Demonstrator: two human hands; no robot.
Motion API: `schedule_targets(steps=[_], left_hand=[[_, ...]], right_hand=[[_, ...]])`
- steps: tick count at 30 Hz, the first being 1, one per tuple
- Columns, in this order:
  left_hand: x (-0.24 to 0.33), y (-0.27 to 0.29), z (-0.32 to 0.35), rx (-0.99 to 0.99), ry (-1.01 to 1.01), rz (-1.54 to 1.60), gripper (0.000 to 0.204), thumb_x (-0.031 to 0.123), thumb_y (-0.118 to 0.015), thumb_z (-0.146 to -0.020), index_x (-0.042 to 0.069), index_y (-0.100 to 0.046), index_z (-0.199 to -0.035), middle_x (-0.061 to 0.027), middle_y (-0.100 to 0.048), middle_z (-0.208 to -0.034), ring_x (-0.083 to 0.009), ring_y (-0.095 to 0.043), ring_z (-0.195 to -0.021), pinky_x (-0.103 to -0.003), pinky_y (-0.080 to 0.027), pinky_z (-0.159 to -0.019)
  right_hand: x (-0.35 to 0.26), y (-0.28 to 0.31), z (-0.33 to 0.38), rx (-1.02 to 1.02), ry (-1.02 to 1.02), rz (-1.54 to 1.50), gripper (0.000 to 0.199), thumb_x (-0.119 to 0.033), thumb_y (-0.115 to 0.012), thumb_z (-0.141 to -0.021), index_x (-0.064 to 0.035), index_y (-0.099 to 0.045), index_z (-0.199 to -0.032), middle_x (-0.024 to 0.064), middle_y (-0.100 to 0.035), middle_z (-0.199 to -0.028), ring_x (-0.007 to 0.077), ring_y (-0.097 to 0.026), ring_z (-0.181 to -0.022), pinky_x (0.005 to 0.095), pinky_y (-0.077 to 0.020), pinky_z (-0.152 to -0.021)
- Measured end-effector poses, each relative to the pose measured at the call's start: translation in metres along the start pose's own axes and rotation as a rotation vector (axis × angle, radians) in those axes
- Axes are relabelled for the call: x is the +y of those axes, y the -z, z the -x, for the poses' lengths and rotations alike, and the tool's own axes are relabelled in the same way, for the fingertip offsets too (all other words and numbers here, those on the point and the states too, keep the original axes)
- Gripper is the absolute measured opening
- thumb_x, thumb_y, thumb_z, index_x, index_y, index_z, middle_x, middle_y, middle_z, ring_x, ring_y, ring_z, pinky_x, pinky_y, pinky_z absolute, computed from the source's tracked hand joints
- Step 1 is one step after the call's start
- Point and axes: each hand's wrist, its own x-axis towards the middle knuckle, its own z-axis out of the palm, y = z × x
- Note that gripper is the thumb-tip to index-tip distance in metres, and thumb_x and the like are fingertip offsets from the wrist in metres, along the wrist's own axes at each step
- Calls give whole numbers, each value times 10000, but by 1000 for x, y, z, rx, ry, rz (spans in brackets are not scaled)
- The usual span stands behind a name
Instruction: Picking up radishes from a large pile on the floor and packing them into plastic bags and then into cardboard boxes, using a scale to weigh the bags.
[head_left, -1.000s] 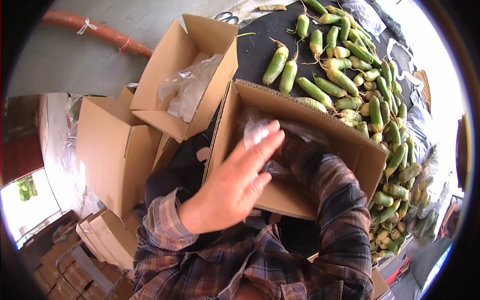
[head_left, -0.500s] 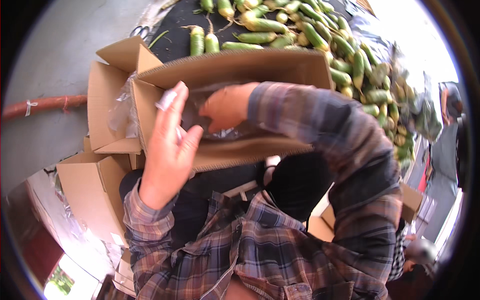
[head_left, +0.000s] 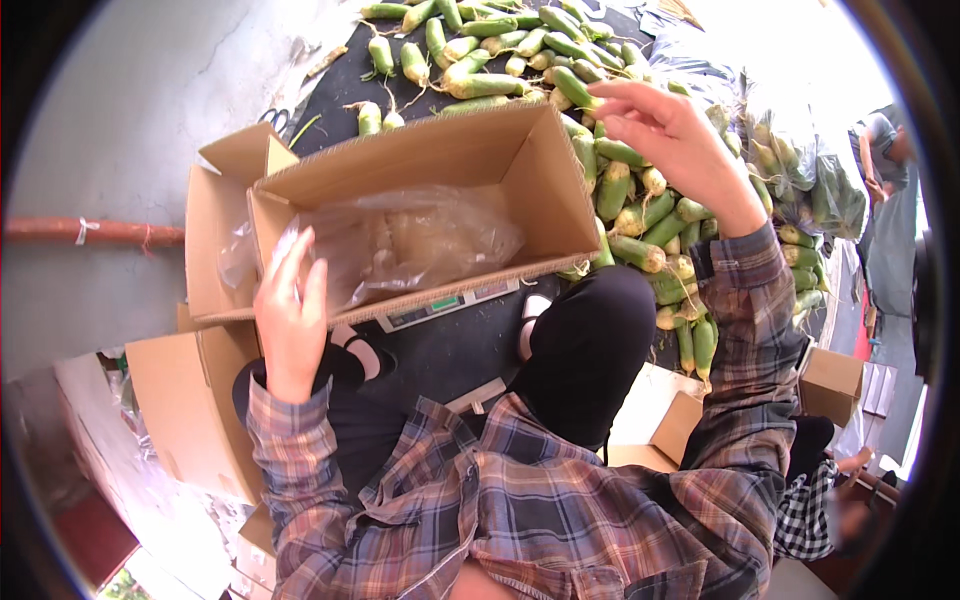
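In front of me stands an open cardboard box [head_left: 550, 200], lined with a clear plastic bag [head_left: 400, 240]. My left hand [head_left: 292, 325] is at the box's near left corner, fingers apart, with something white about one finger that I cannot make out. Raised beyond the box's right end, my right hand [head_left: 675, 140] is open with nothing in it, its fingers stretched out over a heap of green radishes [head_left: 640, 220] with pale ends. Under the box, a digital scale [head_left: 445, 308] shows its front panel.
Other open cardboard boxes [head_left: 190, 410] stand at my left. Scissors [head_left: 275, 118] lie beyond the box, near a red pipe [head_left: 95, 230] along the wall. Filled plastic bags [head_left: 835, 195] stand at the far right. Another person [head_left: 885, 155] is behind them, and one more [head_left: 815, 515] at lower right.
My right hand has come out of the box and moved right, over the radishes. The left hand has shifted slightly left and down. The bag inside the box now shows.
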Motion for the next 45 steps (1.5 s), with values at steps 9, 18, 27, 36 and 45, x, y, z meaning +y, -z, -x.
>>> schedule_targets(steps=[9,18,27,36,45], left_hand=[[7,1,36,-62,-101,-227,260,162,-630,-853,4,-645,-1060,-174,-648,-975,-334,-644,-867,-379,-510,-767],[15,12,9,-579,-305,-482,270,85,-701,-595,115,-673,-862,31,-540,-697,-149,-520,-636,-307,-395,-515],[6,27,1,-571,-98,-608,295,79,-662,-550,146,-693,-835,41,-576,-738,-164,-508,-668,-323,-371,-549],[-4,31,-4,-712,-37,-588,385,84,-629,-491,143,-704,-864,29,-581,-752,-179,-505,-689,-327,-376,-580],[-3,30,-6,-700,23,-568,425,66,-633,-473,123,-699,-889,-9,-604,-794,-207,-540,-742,-362,-397,-627]], right_hand=[[169,-86,-31,-287,-535,-303,308,-166,-622,-839,-26,-612,-1113,73,-655,-800,123,-608,-739,286,-494,-683],[213,-196,-107,-724,-320,-508,281,-92,-534,-883,-54,-600,-1153,85,-674,-928,163,-636,-819,305,-502,-766],[226,-334,-217,-566,-48,-294,188,-170,-650,-782,-65,-665,-937,112,-674,-852,270,-645,-797,333,-504,-714],[219,-461,-256,-66,837,435,395,-235,-486,-857,-241,-540,-1249,-47,-544,-1043,182,-456,-1118,596,-203,-1075],[216,-461,-251,-360,708,724,243,-251,-509,-855,-211,-635,-1059,-38,-536,-1110,226,-386,-1219,680,-242,-1008]])
